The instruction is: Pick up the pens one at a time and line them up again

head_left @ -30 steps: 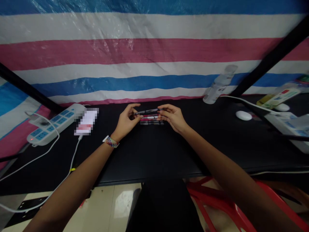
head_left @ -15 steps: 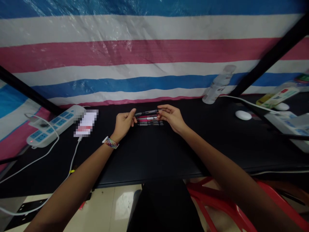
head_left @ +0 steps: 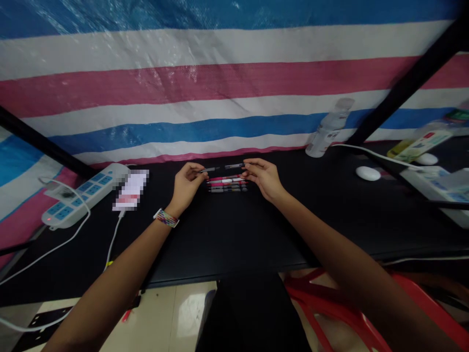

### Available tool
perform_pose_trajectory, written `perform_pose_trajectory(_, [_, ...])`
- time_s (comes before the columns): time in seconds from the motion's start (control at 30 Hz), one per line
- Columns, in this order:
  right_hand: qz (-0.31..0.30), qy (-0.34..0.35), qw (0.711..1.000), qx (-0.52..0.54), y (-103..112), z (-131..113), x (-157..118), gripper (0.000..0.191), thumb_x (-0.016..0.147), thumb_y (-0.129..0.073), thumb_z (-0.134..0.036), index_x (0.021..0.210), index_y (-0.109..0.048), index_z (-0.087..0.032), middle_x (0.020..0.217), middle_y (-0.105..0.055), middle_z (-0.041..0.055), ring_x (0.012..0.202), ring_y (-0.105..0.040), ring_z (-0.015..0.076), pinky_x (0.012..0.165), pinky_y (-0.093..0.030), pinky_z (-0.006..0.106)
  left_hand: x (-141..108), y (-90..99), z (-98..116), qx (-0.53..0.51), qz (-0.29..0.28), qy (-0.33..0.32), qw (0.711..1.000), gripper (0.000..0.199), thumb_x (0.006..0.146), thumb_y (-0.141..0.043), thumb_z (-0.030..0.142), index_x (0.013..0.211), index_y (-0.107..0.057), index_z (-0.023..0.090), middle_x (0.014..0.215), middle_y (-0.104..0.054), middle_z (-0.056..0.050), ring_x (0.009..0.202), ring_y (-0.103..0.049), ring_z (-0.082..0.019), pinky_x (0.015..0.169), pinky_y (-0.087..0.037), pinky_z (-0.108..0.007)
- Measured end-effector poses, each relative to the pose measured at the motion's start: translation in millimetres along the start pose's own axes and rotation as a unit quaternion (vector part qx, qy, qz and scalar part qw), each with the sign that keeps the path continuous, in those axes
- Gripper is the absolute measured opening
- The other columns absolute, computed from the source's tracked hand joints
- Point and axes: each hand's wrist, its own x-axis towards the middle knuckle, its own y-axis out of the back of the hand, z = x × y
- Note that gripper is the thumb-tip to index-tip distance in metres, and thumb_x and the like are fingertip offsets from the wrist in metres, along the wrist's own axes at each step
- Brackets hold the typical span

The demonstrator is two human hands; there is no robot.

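My left hand (head_left: 188,185) pinches a slim dark pen piece (head_left: 209,169) between thumb and fingers; its narrow end points right. Across a small gap, my right hand (head_left: 263,178) grips another dark pen piece (head_left: 233,166), whose free end points left. Whether these are the body and cap or two barrel halves, I cannot tell. Just below them, several pens lie side by side on the black table (head_left: 234,234): a pink and white pen (head_left: 229,180) and grey-black pens (head_left: 227,188) nearer me. My right fingertips are close to the ends of that row.
At left are a white power strip (head_left: 91,188) and a blurred-out phone (head_left: 132,189) on a white cable. To the right stand a clear bottle (head_left: 326,132), a white mouse-like object (head_left: 368,173) and a tilted bottle (head_left: 421,142). A striped sheet (head_left: 220,83) hangs behind.
The dark pen that spanned both hands has come apart into two pieces, one in each hand. My left fingers have shifted their hold, and the row of pens stays put.
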Motion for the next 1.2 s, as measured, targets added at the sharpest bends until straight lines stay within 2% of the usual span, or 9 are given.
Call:
perform_pose_trajectory(0.2, [0.029, -0.018, 0.999, 0.014, 3, -2, 3, 0.028, 0.077, -0.095, -0.033, 0.098, -0.082, -0.02, 0.089, -0.078, 0.0052, 0.076, -0.073, 0.0169, 0.087, -0.066, 0.041, 3, 3.8, -2, 0.023, 0.039, -0.011, 0.999, 0.025, 0.085, -0.087, 0.034, 0.103, -0.075, 0.02, 0.093, -0.076, -0.004, 0.076, -0.074, -0.015, 0.069, -0.06, -0.028])
perform_pose_trajectory(0.43, [0.043, -0.013, 0.999, -0.002, 6, -6, 4, 0.014, 0.083, -0.088, -0.028, 0.093, -0.08, -0.022, 0.085, -0.077, 0.0037, 0.074, -0.072, 0.0173, 0.085, -0.068, 0.041, 5, 6.8, -4, 0.021, 0.047, -0.005, 0.999, 0.025, 0.085, -0.086, 0.035, 0.104, -0.079, 0.022, 0.092, -0.079, -0.006, 0.082, -0.078, -0.019, 0.068, -0.06, -0.029])
perform_pose_trajectory(0.77, [0.07, 0.001, 0.998, -0.006, 10, -3, 9, 0.016, 0.082, -0.086, -0.03, 0.093, -0.077, -0.022, 0.082, -0.073, 0.0021, 0.07, -0.072, 0.0166, 0.082, -0.068, 0.04, 5, 6.9, -4, 0.016, 0.058, -0.008, 0.998, 0.025, 0.083, -0.087, 0.037, 0.101, -0.079, 0.022, 0.092, -0.08, -0.006, 0.081, -0.076, -0.019, 0.067, -0.06, -0.03])
perform_pose_trajectory(0.97, [0.116, 0.016, 0.993, -0.014, 14, -3, 12, 0.013, 0.082, -0.079, -0.029, 0.091, -0.074, -0.022, 0.081, -0.072, 0.0019, 0.067, -0.069, 0.0151, 0.078, -0.067, 0.037, 5, 6.7, -4, 0.001, 0.061, 0.001, 0.998, 0.024, 0.081, -0.088, 0.035, 0.099, -0.08, 0.021, 0.091, -0.079, -0.005, 0.08, -0.076, -0.017, 0.068, -0.059, -0.028])
perform_pose_trajectory(1.2, [0.131, 0.024, 0.991, -0.032, 20, 1, 16, 0.016, 0.082, -0.079, -0.034, 0.091, -0.07, -0.023, 0.081, -0.068, 0.0013, 0.067, -0.069, 0.0159, 0.078, -0.066, 0.039, 5, 7.4, -6, 0.01, 0.056, -0.009, 0.998, 0.022, 0.085, -0.087, 0.035, 0.1, -0.079, 0.022, 0.092, -0.078, -0.005, 0.08, -0.076, -0.017, 0.069, -0.059, -0.028])
